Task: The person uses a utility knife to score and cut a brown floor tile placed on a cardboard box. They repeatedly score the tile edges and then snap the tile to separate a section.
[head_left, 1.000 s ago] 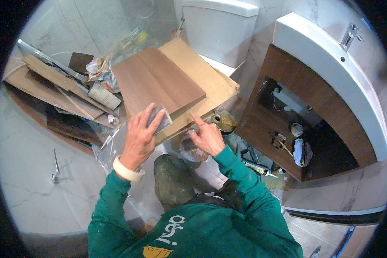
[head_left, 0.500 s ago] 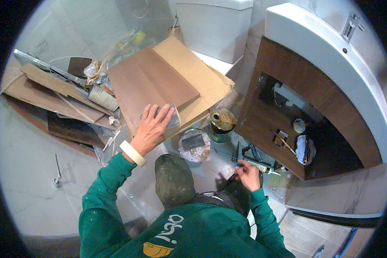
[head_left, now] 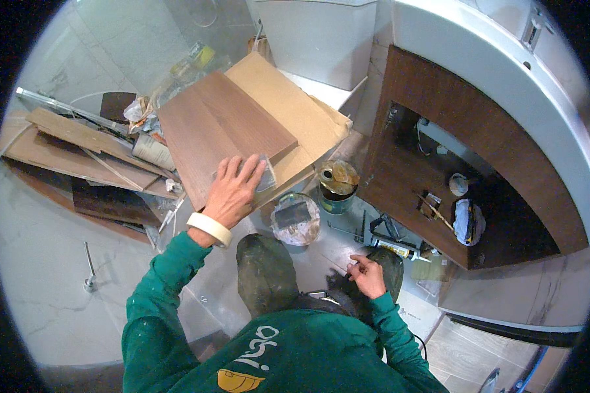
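Right hand shifted slightly since half second ago, now low by knee, fingers loosely curled, empty. Left hand unchanged: fingers spread, pressing flat on sanding pad atop brown wood panel. Panel lies on cardboard box. Right of left hand: open tin can, plastic-wrapped brush.

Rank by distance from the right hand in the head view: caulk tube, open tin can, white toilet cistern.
From the right hand, low and right of centre:
1. Caulk tube, lying on the floor just above and to the right of the hand.
2. Open tin can, on the floor further up, beside the stacked boards.
3. White toilet cistern, at the top of the view, behind the boards.
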Demonstrator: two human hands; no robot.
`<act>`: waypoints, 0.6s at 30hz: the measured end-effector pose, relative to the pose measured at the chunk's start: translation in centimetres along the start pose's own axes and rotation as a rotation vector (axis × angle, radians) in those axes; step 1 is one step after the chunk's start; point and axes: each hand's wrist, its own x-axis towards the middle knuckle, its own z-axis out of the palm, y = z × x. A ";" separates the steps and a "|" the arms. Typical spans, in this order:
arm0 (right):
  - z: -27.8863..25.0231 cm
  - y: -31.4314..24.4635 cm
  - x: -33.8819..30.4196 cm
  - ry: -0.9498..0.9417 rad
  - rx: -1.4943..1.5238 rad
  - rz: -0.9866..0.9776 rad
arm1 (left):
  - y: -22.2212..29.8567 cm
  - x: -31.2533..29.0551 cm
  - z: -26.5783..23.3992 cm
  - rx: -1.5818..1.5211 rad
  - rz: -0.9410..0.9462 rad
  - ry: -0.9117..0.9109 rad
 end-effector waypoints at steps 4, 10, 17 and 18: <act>2.1 -0.6 1.2 -0.042 -0.028 -0.107 | 0.8 5.8 2.1 0.059 0.060 0.068; 2.5 -1.6 -0.2 -0.066 0.043 -0.125 | -0.1 3.0 0.8 -0.021 0.079 0.061; 2.7 -6.0 -0.8 -0.079 0.045 0.013 | 0.2 -9.9 -9.5 -0.290 -0.110 -0.051; 2.9 -7.9 -0.7 -0.144 0.124 -0.134 | 1.1 -10.7 -10.3 -0.329 -0.156 -0.060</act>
